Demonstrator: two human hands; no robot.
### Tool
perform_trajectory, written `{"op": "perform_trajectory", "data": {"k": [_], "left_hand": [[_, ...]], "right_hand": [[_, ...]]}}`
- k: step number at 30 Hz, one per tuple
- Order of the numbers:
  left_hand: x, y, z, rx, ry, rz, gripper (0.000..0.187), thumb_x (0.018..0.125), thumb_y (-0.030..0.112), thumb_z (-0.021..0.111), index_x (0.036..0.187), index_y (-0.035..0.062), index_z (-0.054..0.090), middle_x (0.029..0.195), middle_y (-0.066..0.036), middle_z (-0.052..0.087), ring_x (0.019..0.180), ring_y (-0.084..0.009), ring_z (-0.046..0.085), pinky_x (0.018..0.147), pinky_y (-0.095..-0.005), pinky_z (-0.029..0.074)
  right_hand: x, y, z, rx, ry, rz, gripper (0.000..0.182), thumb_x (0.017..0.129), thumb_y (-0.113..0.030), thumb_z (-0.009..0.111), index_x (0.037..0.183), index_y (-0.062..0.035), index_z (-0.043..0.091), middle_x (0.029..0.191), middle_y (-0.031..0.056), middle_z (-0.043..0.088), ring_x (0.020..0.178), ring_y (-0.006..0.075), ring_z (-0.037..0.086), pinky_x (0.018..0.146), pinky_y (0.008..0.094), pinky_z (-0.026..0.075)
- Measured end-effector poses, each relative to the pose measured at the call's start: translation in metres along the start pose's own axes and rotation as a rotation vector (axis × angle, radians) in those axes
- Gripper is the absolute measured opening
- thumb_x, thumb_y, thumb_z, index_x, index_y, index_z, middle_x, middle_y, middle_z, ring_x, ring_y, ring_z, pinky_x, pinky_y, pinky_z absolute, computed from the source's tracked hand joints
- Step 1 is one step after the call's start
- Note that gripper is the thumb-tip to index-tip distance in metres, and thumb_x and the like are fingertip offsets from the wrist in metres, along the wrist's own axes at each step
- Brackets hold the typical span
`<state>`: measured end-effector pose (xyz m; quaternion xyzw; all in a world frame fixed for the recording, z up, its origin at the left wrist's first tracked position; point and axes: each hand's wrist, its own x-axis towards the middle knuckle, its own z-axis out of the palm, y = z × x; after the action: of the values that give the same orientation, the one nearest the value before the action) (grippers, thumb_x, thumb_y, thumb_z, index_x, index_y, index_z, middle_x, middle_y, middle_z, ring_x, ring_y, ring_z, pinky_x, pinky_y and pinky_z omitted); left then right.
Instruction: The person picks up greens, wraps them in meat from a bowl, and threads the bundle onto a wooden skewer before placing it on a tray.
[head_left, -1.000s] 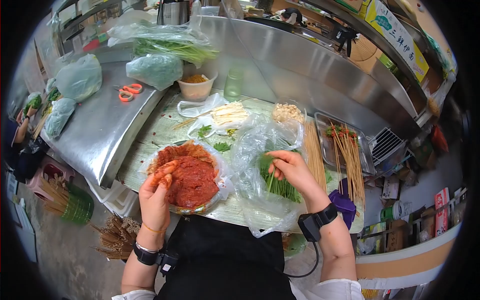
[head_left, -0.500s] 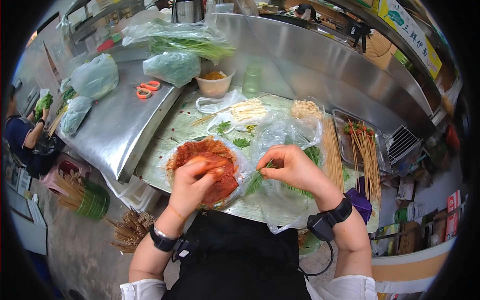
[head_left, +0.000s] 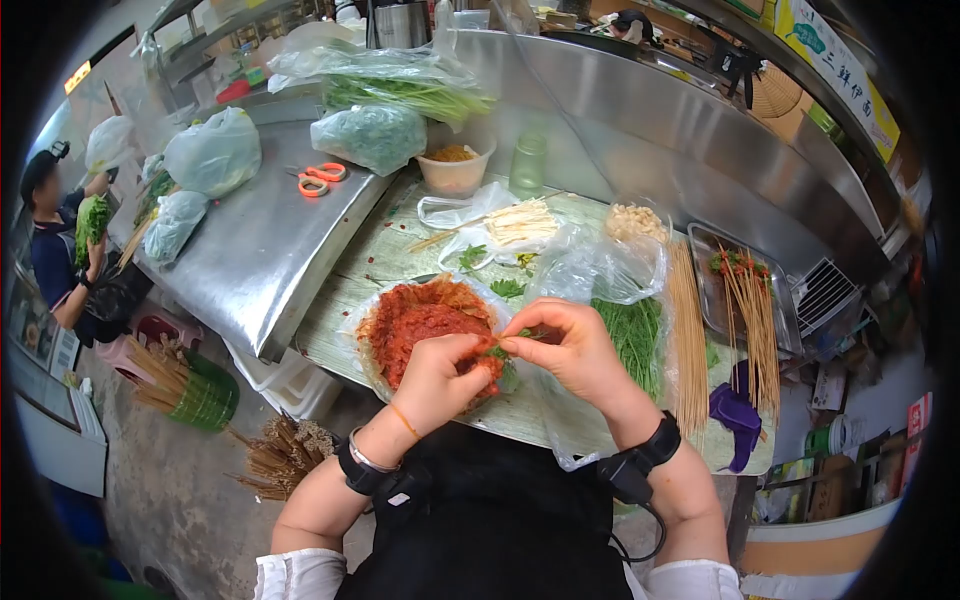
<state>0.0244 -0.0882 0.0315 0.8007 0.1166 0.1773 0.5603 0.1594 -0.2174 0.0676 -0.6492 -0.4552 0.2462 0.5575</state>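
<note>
Fingers bent, my left hand (head_left: 447, 378) holds something reddish at the right edge of a bowl of red paste (head_left: 405, 325). My right hand (head_left: 565, 345) pinches a small bit of green herb (head_left: 508, 352), its fingertips close to those of my left hand. A clear plastic bag with green herbs (head_left: 632, 335) lies to the right. Behind the hands are loose green leaves (head_left: 507, 288) and a bundle of white enoki mushrooms (head_left: 522, 222). Long wooden skewers (head_left: 686, 340) lie side by side right of the bag.
Orange-handled scissors (head_left: 322, 178) rest on a steel surface (head_left: 262, 250) at the left. A metal tray (head_left: 790, 330) with filled skewers stands at the right, beside a purple item (head_left: 737, 420). Another person (head_left: 60, 245) holds greens at the far left. Skewer bundles stand on the floor.
Both hands have come together at the bowl's right edge. My left hand has moved right from over the paste. The whole view has shifted slightly, and more of the other person shows.
</note>
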Motion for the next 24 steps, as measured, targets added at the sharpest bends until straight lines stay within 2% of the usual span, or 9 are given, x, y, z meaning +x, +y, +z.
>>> {"op": "perform_trajectory", "data": {"k": [1, 4, 7, 10, 13, 15, 19, 23, 24], "left_hand": [[-0.001, -0.003, 0.000, 0.005, 0.005, -0.001, 0.016, 0.078, 0.001, 0.058, 0.092, -0.0005, 0.064, 0.078, -0.005, 0.064, 0.073, -0.0085, 0.060, 0.063, -0.0245, 0.048], [-0.005, -0.002, -0.001, -0.716, 0.075, -0.127, 0.017, 0.082, 0.000, 0.053, 0.097, -0.0041, 0.059, 0.090, -0.005, 0.063, 0.079, -0.0129, 0.062, 0.068, -0.0237, 0.052], [-0.006, -0.012, -0.005, -0.854, 0.042, -0.129, 0.017, 0.084, 0.000, 0.052, 0.099, -0.0031, 0.058, 0.093, -0.006, 0.062, 0.080, -0.0126, 0.062, 0.069, -0.0243, 0.053], [-0.006, -0.017, -0.007, -0.740, 0.118, -0.119, 0.021, 0.083, 0.005, 0.054, 0.103, -0.0023, 0.056, 0.097, -0.006, 0.062, 0.085, -0.0114, 0.060, 0.072, -0.0254, 0.051], [-0.007, -0.014, -0.010, -0.785, 0.186, -0.091, 0.020, 0.083, 0.002, 0.054, 0.102, -0.0016, 0.057, 0.096, -0.005, 0.061, 0.086, -0.0110, 0.059, 0.076, -0.0254, 0.050], [-0.008, -0.018, -0.005, -0.720, 0.191, -0.058, 0.020, 0.082, -0.002, 0.052, 0.102, -0.0024, 0.056, 0.096, -0.006, 0.061, 0.085, -0.0117, 0.060, 0.075, -0.0248, 0.051], [-0.018, -0.021, 0.001, -0.443, 0.153, 0.052, 0.020, 0.080, -0.008, 0.051, 0.100, -0.0038, 0.054, 0.097, -0.006, 0.060, 0.086, -0.0126, 0.061, 0.074, -0.0245, 0.051], [-0.043, -0.041, 0.006, -0.482, 0.125, -0.014, 0.015, 0.078, -0.007, 0.055, 0.093, -0.0032, 0.055, 0.089, -0.005, 0.061, 0.082, -0.0116, 0.061, 0.072, -0.0232, 0.050], [-0.045, -0.045, 0.003, -0.206, 0.124, 0.052, 0.015, 0.076, -0.004, 0.059, 0.091, -0.0036, 0.057, 0.086, -0.008, 0.060, 0.079, -0.0137, 0.061, 0.070, -0.0246, 0.050]], "right_hand": [[-0.001, 0.007, 0.005, 0.004, -0.004, -0.005, 0.009, 0.075, -0.005, 0.067, 0.081, -0.0002, 0.065, 0.078, 0.0033, 0.060, 0.070, 0.0097, 0.055, 0.062, 0.0230, 0.044], [-0.005, 0.022, 0.017, 0.068, 0.107, -0.128, 0.007, 0.074, -0.004, 0.067, 0.081, -0.0010, 0.065, 0.079, 0.0037, 0.061, 0.070, 0.0100, 0.055, 0.063, 0.0232, 0.044], [-0.006, 0.027, 0.025, 0.007, 0.148, -0.219, 0.005, 0.075, -0.004, 0.067, 0.079, -0.0015, 0.065, 0.080, 0.0035, 0.061, 0.074, 0.0095, 0.055, 0.065, 0.0231, 0.044], [-0.004, 0.035, 0.025, -0.035, 0.136, -0.328, 0.016, 0.074, 0.000, 0.066, 0.090, -0.0021, 0.064, 0.092, 0.0035, 0.060, 0.082, 0.0102, 0.055, 0.071, 0.0225, 0.044], [-0.007, 0.041, 0.027, 0.304, 0.238, -0.120, 0.026, 0.076, 0.002, 0.065, 0.101, -0.0010, 0.060, 0.105, 0.0044, 0.056, 0.089, 0.0111, 0.054, 0.076, 0.0229, 0.045], [-0.015, 0.035, 0.035, 0.646, -0.015, 0.136, 0.031, 0.078, 0.002, 0.064, 0.108, 0.0009, 0.056, 0.113, 0.0063, 0.051, 0.095, 0.0121, 0.054, 0.081, 0.0231, 0.045], [-0.016, 0.048, 0.042, 0.702, 0.092, 0.271, 0.021, 0.078, 0.002, 0.063, 0.099, 0.0015, 0.058, 0.097, 0.0088, 0.059, 0.087, 0.0139, 0.060, 0.078, 0.0252, 0.050], [-0.034, 0.051, 0.051, 0.728, 0.107, 0.429, 0.017, 0.079, 0.002, 0.063, 0.095, 0.0027, 0.059, 0.087, 0.0088, 0.062, 0.075, 0.0147, 0.062, 0.071, 0.0247, 0.052], [-0.036, 0.050, 0.053, 0.730, 0.148, 0.433, 0.013, 0.078, 0.003, 0.063, 0.090, 0.0030, 0.060, 0.084, 0.0088, 0.062, 0.072, 0.0150, 0.062, 0.068, 0.0241, 0.052]]}}
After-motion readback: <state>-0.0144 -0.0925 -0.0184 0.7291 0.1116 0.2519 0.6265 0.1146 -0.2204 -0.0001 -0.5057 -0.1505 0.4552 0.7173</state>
